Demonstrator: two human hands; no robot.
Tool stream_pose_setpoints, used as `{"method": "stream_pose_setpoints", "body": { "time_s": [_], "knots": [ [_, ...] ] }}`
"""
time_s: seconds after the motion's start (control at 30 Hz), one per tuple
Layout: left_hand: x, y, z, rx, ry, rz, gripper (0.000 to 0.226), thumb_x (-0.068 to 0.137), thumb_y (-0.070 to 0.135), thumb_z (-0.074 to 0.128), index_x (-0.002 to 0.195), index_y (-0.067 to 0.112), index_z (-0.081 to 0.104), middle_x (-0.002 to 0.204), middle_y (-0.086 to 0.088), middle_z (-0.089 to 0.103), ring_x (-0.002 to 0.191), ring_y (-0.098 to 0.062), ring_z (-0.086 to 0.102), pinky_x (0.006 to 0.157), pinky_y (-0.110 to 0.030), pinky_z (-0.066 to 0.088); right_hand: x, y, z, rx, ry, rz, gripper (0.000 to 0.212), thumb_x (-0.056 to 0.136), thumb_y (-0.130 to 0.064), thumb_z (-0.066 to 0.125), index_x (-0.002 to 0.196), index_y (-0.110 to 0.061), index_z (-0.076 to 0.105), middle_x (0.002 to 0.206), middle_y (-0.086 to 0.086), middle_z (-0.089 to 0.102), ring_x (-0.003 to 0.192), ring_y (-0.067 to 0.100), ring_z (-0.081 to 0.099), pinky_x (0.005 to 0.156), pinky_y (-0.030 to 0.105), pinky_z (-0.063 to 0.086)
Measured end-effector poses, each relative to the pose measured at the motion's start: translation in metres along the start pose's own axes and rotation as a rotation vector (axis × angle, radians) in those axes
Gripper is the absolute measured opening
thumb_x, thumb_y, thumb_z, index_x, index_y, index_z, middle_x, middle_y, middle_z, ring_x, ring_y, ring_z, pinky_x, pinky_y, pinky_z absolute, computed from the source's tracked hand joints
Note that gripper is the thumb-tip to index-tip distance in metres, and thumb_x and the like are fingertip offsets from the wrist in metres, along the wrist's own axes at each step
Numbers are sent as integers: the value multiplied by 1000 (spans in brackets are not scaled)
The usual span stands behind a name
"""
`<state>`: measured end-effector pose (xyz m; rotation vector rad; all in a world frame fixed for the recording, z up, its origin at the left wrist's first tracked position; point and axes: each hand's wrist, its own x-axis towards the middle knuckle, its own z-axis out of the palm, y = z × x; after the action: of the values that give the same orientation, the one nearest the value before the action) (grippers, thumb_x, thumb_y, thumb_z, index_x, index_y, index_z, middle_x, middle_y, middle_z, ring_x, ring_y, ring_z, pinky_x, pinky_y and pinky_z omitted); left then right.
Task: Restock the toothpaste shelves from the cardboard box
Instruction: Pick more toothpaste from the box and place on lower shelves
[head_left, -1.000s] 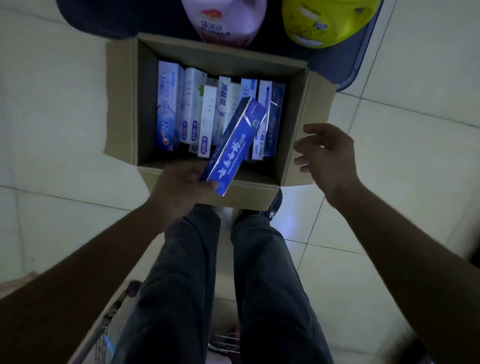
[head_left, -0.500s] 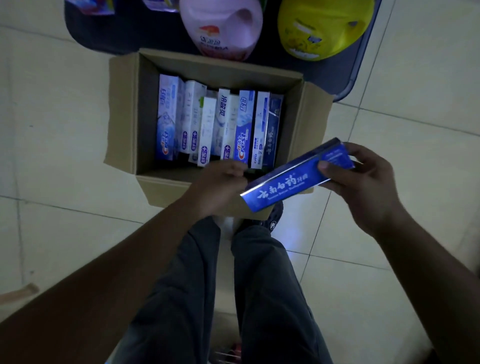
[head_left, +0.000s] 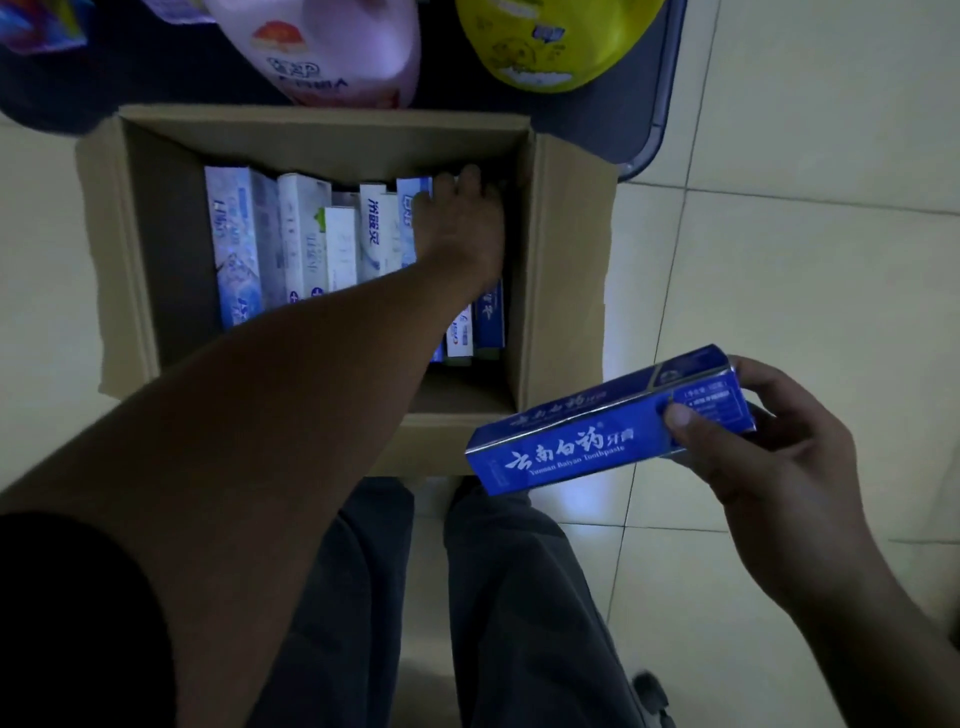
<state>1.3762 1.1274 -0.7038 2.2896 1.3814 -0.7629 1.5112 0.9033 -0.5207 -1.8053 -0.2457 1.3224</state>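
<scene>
Beige tile floor (head_left: 805, 286) w/ box (head_left: 566, 260); R hand (head_left: 769, 452) pinches blue carton (head_left: 582, 447), L hand (head_left: 462, 234) grip unclear.

1 view only: head cam, wide-angle, worn by the person. Points steeply down, near vertical, at the floor (head_left: 805, 260); own legs (head_left: 519, 623) run up from bottom centre. Cardboard box (head_left: 566, 260) sits upper centre, close enough that the left hand (head_left: 462, 228) is inside it. Right hand (head_left: 769, 452) holding a blue toothpaste carton (head_left: 587, 441) is at right, nearest the lens.
</scene>
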Motion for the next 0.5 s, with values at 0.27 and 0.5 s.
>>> {"method": "stream_pose_setpoints", "body": {
  "time_s": [0.27, 0.5],
  "knots": [
    [-15, 4, 16, -86, -17, -38, 86, 75, 13, 77, 151, 21, 37, 155, -19, 36, 134, -47, 40, 104, -52, 41, -2, 3, 7, 33, 37, 11, 49, 67, -28, 80, 111, -14, 64, 101, 16, 76, 98, 35, 73, 79, 39, 63],
    [-39, -14, 3, -592, 48, -175, 66, 76, 12, 71, 136, 10, 43, 129, -22, 53, 116, -42, 55, 84, -44, 49, 1, -18, 17, 3, 56, -14, 49, 73, -21, 78, 116, -5, 60, 98, 13, 77, 98, 32, 74, 78, 39, 64]
  ]
}}
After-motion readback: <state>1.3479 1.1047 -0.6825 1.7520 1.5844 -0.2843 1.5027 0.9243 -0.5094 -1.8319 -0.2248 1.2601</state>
